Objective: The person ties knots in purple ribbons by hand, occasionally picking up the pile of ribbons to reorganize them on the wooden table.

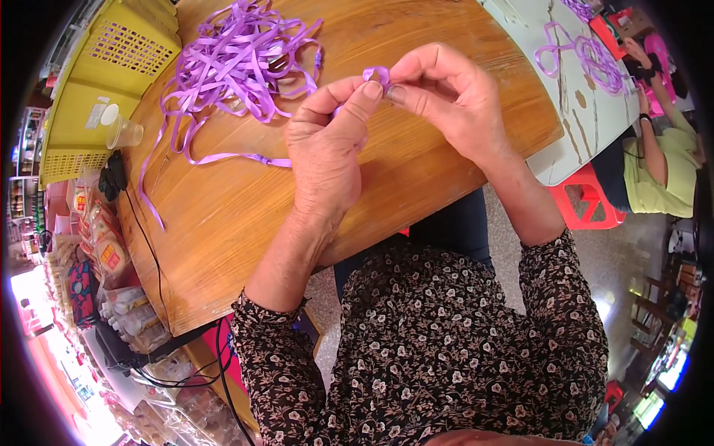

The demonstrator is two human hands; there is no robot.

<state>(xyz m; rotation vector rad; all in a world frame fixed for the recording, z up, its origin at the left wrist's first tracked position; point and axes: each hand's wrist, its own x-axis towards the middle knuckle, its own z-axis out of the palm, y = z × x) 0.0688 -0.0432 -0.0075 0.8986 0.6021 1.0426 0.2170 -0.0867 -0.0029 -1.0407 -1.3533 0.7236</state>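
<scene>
Both my hands meet above the wooden table (416, 186), pinching a purple ribbon (378, 73) that forms a small loop between the fingertips. My left hand (327, 141) is closed, thumb against the forefinger, with the ribbon's length running through it and out on its left side. My right hand (455, 104) pinches the loop's right side between thumb and forefinger. A tangled heap of the same ribbon (242, 63) lies beyond my left hand. One strand, with a small knot in it, trails over the wood toward the left edge.
A yellow plastic basket (134, 44) stands at the left, a clear plastic cup (126, 134) beside it. Black cables (149, 238) cross the table's left edge. At the right, a marble-patterned table (573, 126) holds more purple ribbon, near a red stool (587, 201) and other people.
</scene>
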